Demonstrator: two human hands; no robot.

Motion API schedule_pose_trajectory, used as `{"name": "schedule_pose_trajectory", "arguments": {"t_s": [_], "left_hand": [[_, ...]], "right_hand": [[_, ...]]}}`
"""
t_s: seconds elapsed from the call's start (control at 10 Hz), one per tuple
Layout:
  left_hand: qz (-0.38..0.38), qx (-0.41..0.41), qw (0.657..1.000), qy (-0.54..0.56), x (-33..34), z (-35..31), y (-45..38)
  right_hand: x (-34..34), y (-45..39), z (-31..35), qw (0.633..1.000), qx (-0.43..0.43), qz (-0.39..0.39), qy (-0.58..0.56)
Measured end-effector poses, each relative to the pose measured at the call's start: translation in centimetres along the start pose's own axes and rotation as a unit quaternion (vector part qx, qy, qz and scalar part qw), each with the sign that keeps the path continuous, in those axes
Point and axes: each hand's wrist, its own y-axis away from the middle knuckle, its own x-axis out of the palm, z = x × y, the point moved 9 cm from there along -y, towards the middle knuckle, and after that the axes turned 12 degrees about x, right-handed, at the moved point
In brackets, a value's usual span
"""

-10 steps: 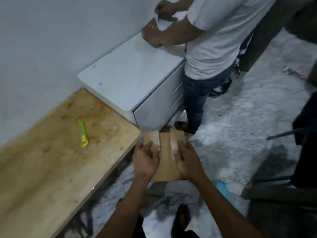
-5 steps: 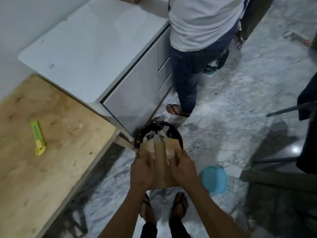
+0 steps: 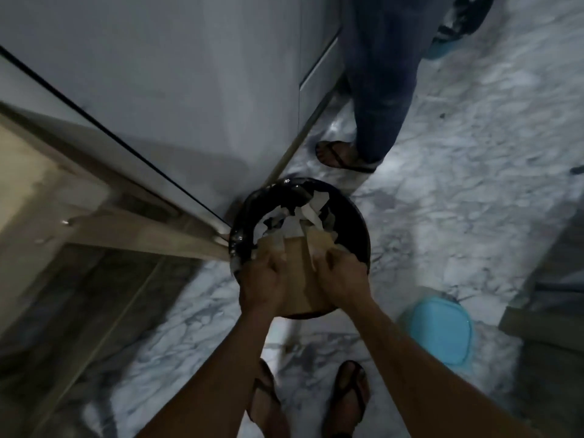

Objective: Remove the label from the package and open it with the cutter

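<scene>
I hold a flat brown cardboard package (image 3: 296, 279) over a round black waste bin (image 3: 354, 216) on the floor. My left hand (image 3: 264, 279) grips the package's left side and my right hand (image 3: 343, 279) grips its right side, fingers curled onto its top face. Strips of clear tape or label show near its far edge, under my fingertips. Torn white paper scraps (image 3: 300, 219) lie inside the bin. The cutter is out of view.
A white drawer cabinet (image 3: 189, 90) stands at the left, and a wooden table edge (image 3: 110, 222) runs beside the bin. Another person's jeans leg and sandalled foot (image 3: 344, 156) stand just beyond the bin. A blue lid (image 3: 439, 330) lies on the marble floor at right.
The view has tilted down and moved closer to the bin. Both hands carried the package from beside the table to above the bin. The table top and green cutter left the frame.
</scene>
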Motion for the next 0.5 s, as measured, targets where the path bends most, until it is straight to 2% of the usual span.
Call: {"name": "schedule_pose_trajectory", "arguments": {"t_s": [0.2,0.3,0.4,0.5], "left_hand": [[0.027,-0.015,1.000,0.002,2.3,1.1,-3.0],[0.034,-0.007,0.999,0.009,2.0,0.8,-3.0],[0.019,0.019,0.999,0.027,-0.4,-1.5,-1.0],[0.012,0.027,0.998,0.050,-4.8,-5.4,2.5]], "right_hand": [[2.9,-3.7,-3.0,0.997,0.067,0.029,-0.023],[1.7,-2.8,-2.3,0.998,0.048,-0.001,-0.033],[-0.4,-0.7,-0.7,0.999,0.032,-0.005,-0.032],[-3.2,2.4,1.7,0.998,0.044,0.035,-0.031]]}}
